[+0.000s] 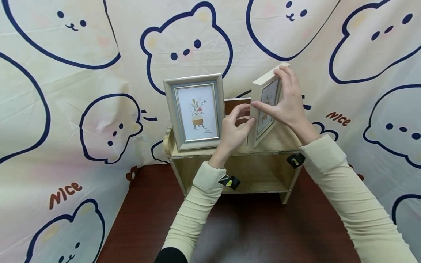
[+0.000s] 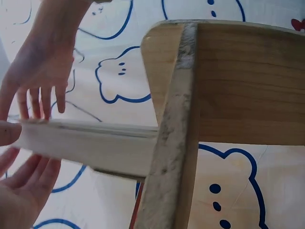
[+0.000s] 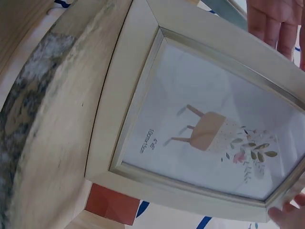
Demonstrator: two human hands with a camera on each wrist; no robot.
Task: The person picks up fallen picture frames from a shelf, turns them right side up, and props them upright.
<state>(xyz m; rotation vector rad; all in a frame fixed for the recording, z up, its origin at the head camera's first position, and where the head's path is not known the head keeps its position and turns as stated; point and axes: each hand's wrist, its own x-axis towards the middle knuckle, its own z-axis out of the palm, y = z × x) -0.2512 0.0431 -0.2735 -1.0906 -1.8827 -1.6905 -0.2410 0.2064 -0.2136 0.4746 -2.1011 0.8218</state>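
A cream picture frame point(image 1: 260, 128) with a potted-plant print stands turned at an angle on a small wooden shelf point(image 1: 276, 140). My left hand point(image 1: 232, 128) holds its left edge, thumb in front and fingers behind. At the top, my right hand point(image 1: 287, 98) grips it, with the thumb at the front left edge and fingertips at the upper far corner. The right wrist view shows the frame's print point(image 3: 209, 129) face on, its lower edge at the shelf top. To the left, a silver-grey picture frame point(image 1: 194, 142) with a similar print stands upright.
The shelf has an open compartment point(image 1: 260, 173) below and raised side ends. It stands on a dark red-brown table point(image 1: 263, 226). A cloth with bear drawings point(image 1: 112, 84) hangs behind and at both sides.
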